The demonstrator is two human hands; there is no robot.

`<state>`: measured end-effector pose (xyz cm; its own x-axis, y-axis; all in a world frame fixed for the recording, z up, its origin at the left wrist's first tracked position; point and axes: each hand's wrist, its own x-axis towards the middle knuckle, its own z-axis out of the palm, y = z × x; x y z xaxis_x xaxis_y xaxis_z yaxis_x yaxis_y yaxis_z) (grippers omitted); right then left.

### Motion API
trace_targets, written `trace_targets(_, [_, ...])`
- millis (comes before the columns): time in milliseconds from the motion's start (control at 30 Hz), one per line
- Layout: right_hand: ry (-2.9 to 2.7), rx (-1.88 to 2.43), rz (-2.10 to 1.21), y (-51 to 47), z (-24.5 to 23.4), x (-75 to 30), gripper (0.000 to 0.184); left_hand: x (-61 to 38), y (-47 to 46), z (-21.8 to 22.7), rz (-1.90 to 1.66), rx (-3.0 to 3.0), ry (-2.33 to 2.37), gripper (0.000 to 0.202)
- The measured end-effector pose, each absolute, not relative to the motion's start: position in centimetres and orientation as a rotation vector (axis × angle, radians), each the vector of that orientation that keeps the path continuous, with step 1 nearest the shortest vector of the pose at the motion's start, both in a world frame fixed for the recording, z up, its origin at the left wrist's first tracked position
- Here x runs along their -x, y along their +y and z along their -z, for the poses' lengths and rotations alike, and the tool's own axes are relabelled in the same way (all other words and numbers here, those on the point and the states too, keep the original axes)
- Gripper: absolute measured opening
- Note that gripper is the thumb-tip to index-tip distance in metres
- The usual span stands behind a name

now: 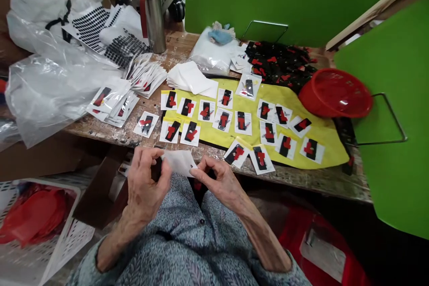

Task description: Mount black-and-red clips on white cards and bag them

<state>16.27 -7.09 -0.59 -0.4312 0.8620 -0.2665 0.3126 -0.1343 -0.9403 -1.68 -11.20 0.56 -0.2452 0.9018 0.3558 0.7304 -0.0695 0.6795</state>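
Currently: worn brown wooden bench [150,106], a broad yellow cloth [285,94] across it, two bare hands at the near edge.
Round red plastic basket [335,94] at the cloth's right end, beside a dark heap of black-and-red pieces [278,65]. Left hand [145,183] half-curled, thumb and fingertips pinching one end of a thin white rectangular packet [180,162]; right hand [221,181] loosely bent, thumb and forefinger nipping its other end. Packet is above the lap, just off the bench edge. Small white cards [241,121], black and red pieces on them, spread over the cloth.
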Motion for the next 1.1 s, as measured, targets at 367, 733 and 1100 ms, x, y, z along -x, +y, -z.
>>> trace_targets(367, [-1.784, 1.218, -1.465, -9.3, 1.6, -14.1, 0.032, 2.3, -11.8, 1.4, -0.882, -0.927, 1.276, 0.027])
trace_targets(733, [-2.041, 1.235, -0.835, -10.4, 2.5, -13.5, 0.016, 1.3, -12.9, 2.4, -0.997, -1.604, 1.600, 0.013])
trace_targets(1100, [-2.140, 1.119, -0.092, -10.7, 4.6, -12.5, 0.022, -0.4, -13.0, 3.3, -1.045, -1.521, 1.781, 0.022])
